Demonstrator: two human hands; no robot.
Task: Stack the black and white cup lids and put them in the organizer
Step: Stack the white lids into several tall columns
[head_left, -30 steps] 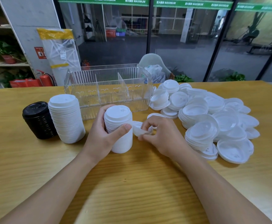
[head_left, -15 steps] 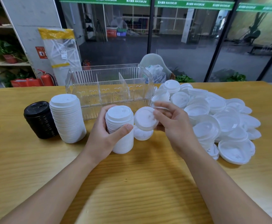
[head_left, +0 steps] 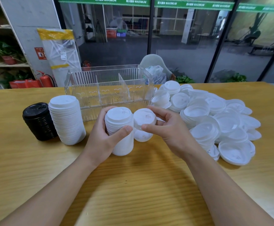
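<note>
The left hand (head_left: 103, 137) is gripping a standing white lid stack (head_left: 119, 130) on the desk (head_left: 133, 185), its fingers curled round it. The right hand (head_left: 169, 129) is pinching a single white lid (head_left: 144, 118) just beside the stack's top, on its right and about level with it. In my judgement this lid must go left and over the stack's upright axis.

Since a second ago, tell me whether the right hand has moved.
Yes. The right hand has lifted off the table and now holds a white lid up beside the top of the stack the left hand grips.

Bright, even light, soft shadows, wide-angle bending at edges.
</note>
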